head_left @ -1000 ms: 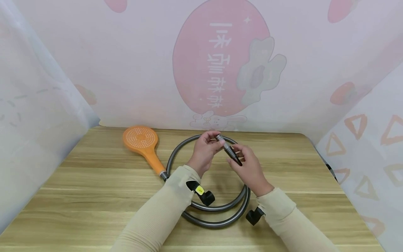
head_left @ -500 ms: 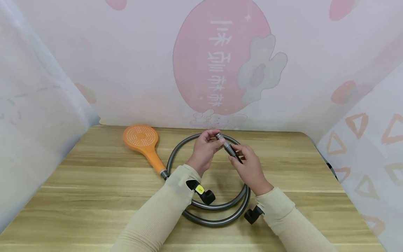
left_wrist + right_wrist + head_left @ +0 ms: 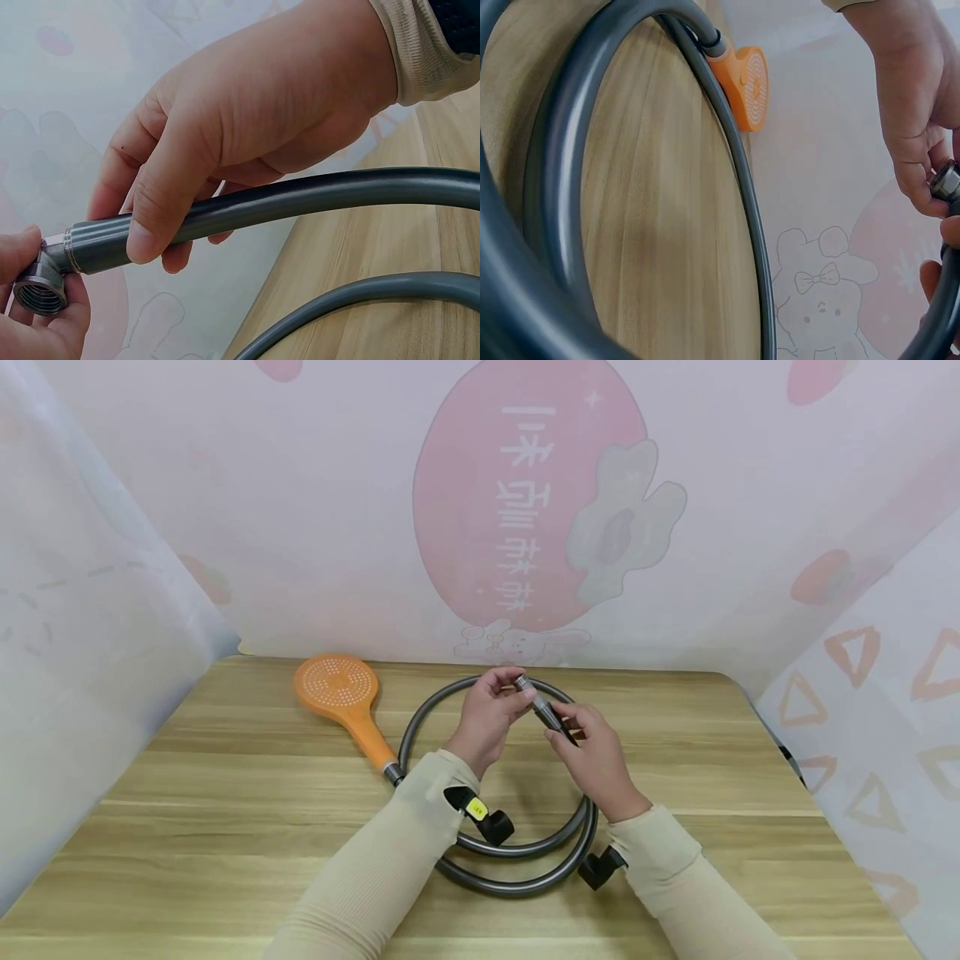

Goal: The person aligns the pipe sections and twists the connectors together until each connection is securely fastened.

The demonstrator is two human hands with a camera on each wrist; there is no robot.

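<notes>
My left hand [image 3: 483,720] pinches the threaded metal connector [image 3: 42,291] at one end of a dark grey shower hose [image 3: 517,888]. Just behind the connector, my right hand [image 3: 596,766] grips the hose's dark end sleeve [image 3: 105,244] between thumb and fingers. Both hands hold this end above the table, tilted in the head view. The rest of the hose lies in loops beneath them. An orange shower head [image 3: 337,685], spray face up, is joined to the hose's other end at the left. In the right wrist view, the frame edge cuts off most of my right hand.
The wooden table [image 3: 225,860] ends at a pale printed curtain [image 3: 337,527] at the back. More printed fabric [image 3: 885,735] hangs at the right. Hose loops lie under both forearms, and a black wrist camera [image 3: 495,828] sits close above them.
Over the last second the right hand shifts slightly at the hose sleeve. The left hand keeps its pinch on the connector, and the shower head stays put.
</notes>
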